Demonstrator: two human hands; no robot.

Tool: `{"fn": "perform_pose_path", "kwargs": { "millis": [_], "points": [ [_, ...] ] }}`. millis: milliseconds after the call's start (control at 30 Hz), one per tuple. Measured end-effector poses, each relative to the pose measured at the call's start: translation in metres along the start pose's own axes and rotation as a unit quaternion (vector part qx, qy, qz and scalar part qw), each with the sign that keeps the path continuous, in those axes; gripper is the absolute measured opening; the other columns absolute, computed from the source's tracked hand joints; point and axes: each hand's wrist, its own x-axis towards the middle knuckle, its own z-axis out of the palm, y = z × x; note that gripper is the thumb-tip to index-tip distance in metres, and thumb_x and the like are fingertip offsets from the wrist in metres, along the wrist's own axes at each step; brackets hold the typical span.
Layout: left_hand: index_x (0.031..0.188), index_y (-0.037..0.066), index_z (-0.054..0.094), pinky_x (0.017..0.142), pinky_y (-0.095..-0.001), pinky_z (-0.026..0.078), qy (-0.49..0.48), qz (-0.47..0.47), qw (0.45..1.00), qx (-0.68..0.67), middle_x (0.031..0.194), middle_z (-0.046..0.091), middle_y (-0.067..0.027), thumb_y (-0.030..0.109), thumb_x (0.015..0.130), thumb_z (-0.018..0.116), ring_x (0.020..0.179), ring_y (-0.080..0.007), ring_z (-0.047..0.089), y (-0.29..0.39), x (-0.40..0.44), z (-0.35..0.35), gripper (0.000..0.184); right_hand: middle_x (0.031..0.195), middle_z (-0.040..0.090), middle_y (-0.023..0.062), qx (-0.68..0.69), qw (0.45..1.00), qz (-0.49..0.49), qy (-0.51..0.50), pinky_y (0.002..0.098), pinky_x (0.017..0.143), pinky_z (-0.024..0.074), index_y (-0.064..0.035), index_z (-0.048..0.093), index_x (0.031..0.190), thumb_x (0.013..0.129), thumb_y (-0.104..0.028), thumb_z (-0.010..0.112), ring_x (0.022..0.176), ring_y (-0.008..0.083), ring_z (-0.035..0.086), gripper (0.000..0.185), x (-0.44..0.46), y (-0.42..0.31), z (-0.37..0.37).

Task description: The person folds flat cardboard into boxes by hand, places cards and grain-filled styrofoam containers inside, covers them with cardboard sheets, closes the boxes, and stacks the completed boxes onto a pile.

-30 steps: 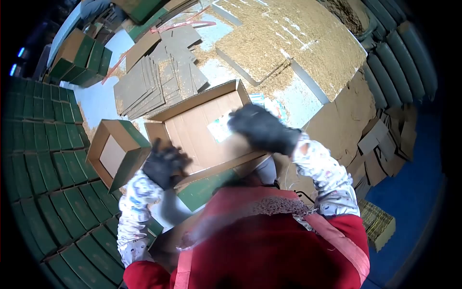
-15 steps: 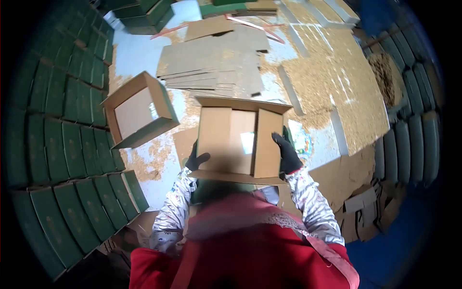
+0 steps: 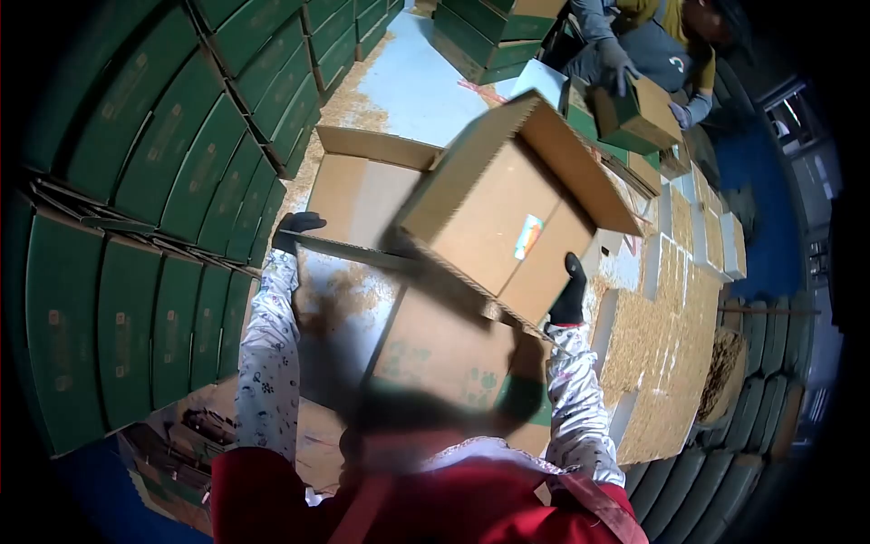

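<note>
My right hand [image 3: 571,288], in a black glove, grips the lower right edge of an open cardboard box [image 3: 489,218]. This box is tilted, and a small printed card [image 3: 528,236] lies inside it. On the left, my left hand [image 3: 297,230], also gloved, holds the near left corner of a second open box [image 3: 353,195], its thumb over the rim. The raised box overlaps the right end of that second box. Below both, nearer my body, lies a cardboard piece with green parts [image 3: 430,340].
Green boxes [image 3: 136,317] are stacked along the left. A co-worker [image 3: 671,54] at the top right handles a green and brown box [image 3: 639,118]. Trays of yellowish shavings [image 3: 666,344] stand at the right, beside grey-green sacks [image 3: 698,490].
The view has swung left. My left hand has let go of the box held in both hands and taken the second box. My right hand keeps the first, now tilted. A co-worker has come into view.
</note>
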Motion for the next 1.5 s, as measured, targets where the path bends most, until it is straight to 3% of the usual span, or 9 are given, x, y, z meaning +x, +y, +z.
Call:
{"fn": "perform_pose_path", "kwargs": {
  "millis": [233,433,700,800,1100,1133,1233,1300,1500],
  "points": [
    [0.11,0.0,0.054,0.091,-0.0406,0.042,0.061,0.006,0.987,0.146,0.104,0.061,-0.0184,0.022,0.088,0.048,0.097,-0.0335,0.058,0.014,-0.004,0.034,0.032,0.117,0.05,0.0168,-0.17,0.982,-0.033,-0.072,0.0347,0.089,0.0411,-0.0038,0.044,0.123,0.084,-0.039,0.052,0.106,0.0284,0.051,0.052,0.086,0.116,0.137],
    [0.111,0.002,0.054,0.088,-0.0412,0.043,0.139,0.018,0.964,0.224,0.102,0.061,-0.0184,0.026,0.087,0.048,0.096,-0.0335,0.058,0.004,-0.038,0.034,0.035,0.128,0.043,0.0213,-0.678,0.676,-0.251,-0.143,0.0422,0.095,0.0369,-0.0052,0.043,0.126,0.09,-0.046,0.037,0.113,0.0393,0.045,0.055,0.101,0.131,0.092],
    [0.112,0.004,0.053,0.084,-0.042,0.045,-0.005,-0.128,0.891,0.435,0.1,0.062,-0.0184,0.032,0.087,0.049,0.095,-0.0337,0.059,-0.05,-0.187,0.166,0.038,0.126,0.044,0.0225,-0.521,0.75,-0.161,0.374,0.0329,0.098,0.0338,0.004,0.039,0.126,0.083,-0.022,0.059,0.117,0.0295,0.043,0.054,-0.194,0.079,-0.133],
    [0.112,0.005,0.053,0.081,-0.0428,0.045,0.006,-0.141,0.847,0.512,0.099,0.062,-0.019,0.034,0.086,0.05,0.094,-0.0348,0.059,-0.07,-0.2,0.22,0.04,0.137,0.032,0.0215,-0.701,0.635,-0.067,0.318,0.0347,0.107,0.0207,0.0028,0.034,0.13,0.083,-0.025,0.059,0.13,0.0301,0.028,0.061,-0.231,0.1,-0.179],
    [0.105,0.006,0.058,0.07,-0.0371,0.049,0.166,0.282,0.709,0.625,0.092,0.064,-0.013,0.029,0.08,0.063,0.086,-0.0277,0.062,0.023,-0.195,0.295,0.035,0.106,0.057,0.011,-0.465,0.826,-0.279,0.152,0.0369,0.09,0.0412,0.0031,0.051,0.108,0.088,-0.014,0.049,0.103,0.0189,0.051,0.027,-0.322,-0.007,-0.121],
    [0.108,0.006,0.057,0.074,-0.039,0.048,0.198,0.345,0.661,0.636,0.102,0.061,-0.0132,0.028,0.079,0.063,0.092,-0.0288,0.06,0.043,-0.194,0.325,0.037,0.11,0.056,0.0108,-0.129,0.983,-0.133,-0.013,0.0357,0.093,0.0396,0.0021,0.05,0.112,0.089,-0.015,0.047,0.105,0.0183,0.05,0.028,-0.32,-0.007,-0.138],
    [0.118,0.009,0.052,0.094,-0.0532,0.027,0.014,0.45,0.681,0.577,0.122,0.05,-0.0128,0.029,0.076,0.064,0.115,-0.0343,0.044,0.057,-0.212,0.404,0.049,0.134,0.039,0.0136,-0.295,0.909,0.113,-0.271,0.0347,0.099,0.0325,0.0002,0.037,0.129,0.085,-0.028,0.056,0.123,0.0193,0.037,0.055,-0.308,-0.033,-0.062],
    [0.121,0.013,0.05,0.101,-0.0569,0.019,-0.286,0.41,0.633,0.591,0.126,0.047,-0.0108,0.032,0.074,0.065,0.12,-0.0352,0.038,0.075,-0.228,0.44,0.053,0.136,0.034,0.0187,-0.523,0.769,-0.092,-0.356,0.0364,0.1,0.0319,-0.0006,0.025,0.136,0.076,-0.032,0.065,0.123,0.0259,0.039,0.079,-0.307,-0.039,0.013],
    [0.089,0.018,0.057,0.103,-0.0547,0.017,-0.281,0.475,0.678,0.485,0.113,0.056,-0.0069,0.035,0.07,0.066,0.112,-0.0312,0.046,0.069,-0.239,0.413,0.027,0.129,0.043,0.0168,-0.552,0.801,0.066,-0.222,0.0359,0.1,0.032,-0.0067,0.023,0.139,0.079,-0.029,0.065,0.121,0.0232,0.04,0.076,-0.282,-0.049,0.018]
  ]
}}
